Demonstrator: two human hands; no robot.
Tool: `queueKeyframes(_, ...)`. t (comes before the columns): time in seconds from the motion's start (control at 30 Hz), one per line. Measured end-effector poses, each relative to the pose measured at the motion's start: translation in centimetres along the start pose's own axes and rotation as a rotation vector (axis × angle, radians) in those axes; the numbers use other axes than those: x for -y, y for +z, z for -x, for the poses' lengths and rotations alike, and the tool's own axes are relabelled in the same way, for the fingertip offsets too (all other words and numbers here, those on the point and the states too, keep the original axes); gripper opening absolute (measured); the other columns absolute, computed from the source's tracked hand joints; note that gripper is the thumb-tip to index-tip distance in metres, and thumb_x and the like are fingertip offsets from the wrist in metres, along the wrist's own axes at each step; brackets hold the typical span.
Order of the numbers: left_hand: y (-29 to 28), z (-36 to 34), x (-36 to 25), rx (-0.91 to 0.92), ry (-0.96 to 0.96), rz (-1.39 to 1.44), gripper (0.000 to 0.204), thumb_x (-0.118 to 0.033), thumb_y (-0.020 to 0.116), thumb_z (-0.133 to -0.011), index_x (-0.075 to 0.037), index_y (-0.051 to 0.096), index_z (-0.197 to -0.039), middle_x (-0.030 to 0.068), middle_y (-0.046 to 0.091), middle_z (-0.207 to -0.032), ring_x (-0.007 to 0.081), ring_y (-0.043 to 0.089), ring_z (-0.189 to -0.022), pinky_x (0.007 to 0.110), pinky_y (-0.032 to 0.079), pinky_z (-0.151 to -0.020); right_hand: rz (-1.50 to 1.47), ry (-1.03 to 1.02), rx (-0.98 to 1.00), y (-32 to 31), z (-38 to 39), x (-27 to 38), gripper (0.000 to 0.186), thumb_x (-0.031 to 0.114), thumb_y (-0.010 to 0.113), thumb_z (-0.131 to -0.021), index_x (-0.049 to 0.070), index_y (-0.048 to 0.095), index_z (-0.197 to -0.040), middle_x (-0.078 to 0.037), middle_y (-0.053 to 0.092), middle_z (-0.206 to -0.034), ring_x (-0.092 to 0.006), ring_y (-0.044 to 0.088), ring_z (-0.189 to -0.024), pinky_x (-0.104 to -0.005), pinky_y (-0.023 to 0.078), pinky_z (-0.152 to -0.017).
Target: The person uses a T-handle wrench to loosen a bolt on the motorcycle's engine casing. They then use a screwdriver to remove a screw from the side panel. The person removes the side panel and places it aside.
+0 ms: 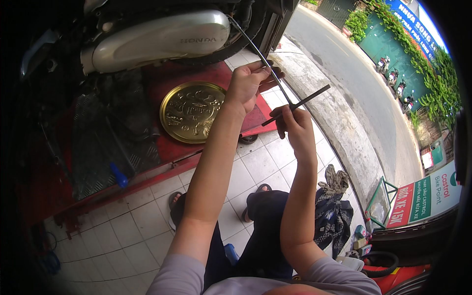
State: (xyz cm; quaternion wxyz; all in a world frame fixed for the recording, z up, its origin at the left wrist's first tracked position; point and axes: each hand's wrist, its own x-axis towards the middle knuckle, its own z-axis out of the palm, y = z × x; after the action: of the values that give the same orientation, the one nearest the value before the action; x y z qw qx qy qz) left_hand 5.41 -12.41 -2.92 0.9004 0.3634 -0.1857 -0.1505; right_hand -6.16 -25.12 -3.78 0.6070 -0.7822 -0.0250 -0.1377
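Observation:
A long T-handle socket wrench (256, 49) slants from the rear of the motorbike (162, 42) down toward me. Its shaft passes by my left hand (248, 84), whose thumb and fingers close lightly around it. At the crossbar, my right hand (298, 127) grips the handle where it meets the shaft. The wrench's far tip lies next to the back end of the silver engine-side cover, near the rear wheel (241, 42); what it fits on cannot be made out. Below the bike, a round gold embossed metal tray (189, 110) is partly covered by my left forearm.
The bike stands on a red lift platform (177, 157) with dark ribbed plates. A blue-handled tool (118, 175) lies at its edge. Dark rags (332, 216) lie on the white tiles by my right arm. A signboard (418, 199) and a road (344, 64) are to the right.

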Motion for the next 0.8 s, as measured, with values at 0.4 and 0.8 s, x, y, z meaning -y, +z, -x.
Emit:
queueKeyframes(0.4, 0.6, 0.1, 0.4, 0.119, -0.071, 0.176, 0.017, -0.009, 0.050, -0.100, 0.002, 0.063, -0.105, 0.0148, 0.070, -0.100, 0.0220, 0.070, -0.092, 0.031, 0.060, -0.081, -1.413, 0.159, 0.244, 1.9, 1.4, 3.7, 0.048, 0.037, 0.037, -0.105, -0.004, 0.053, -0.123, -0.001, 0.047, -0.064, -0.0108, 0.039, -0.047, -0.0257, 0.033, -0.050)
queueKeyframes(0.8, 1.9, 0.4, 0.5, -0.064, -0.006, 0.213, 0.014, -0.009, 0.063, -0.094, 0.003, 0.066, -0.100, 0.0165, 0.070, -0.095, 0.0242, 0.071, -0.090, 0.031, 0.062, -0.080, 0.366, -0.356, -0.259, 0.5, 1.9, 4.3, 0.054, -0.003, 0.059, -0.083, 0.005, 0.056, -0.137, 0.002, 0.045, -0.057, -0.0047, 0.036, -0.053, -0.0205, 0.034, -0.055)
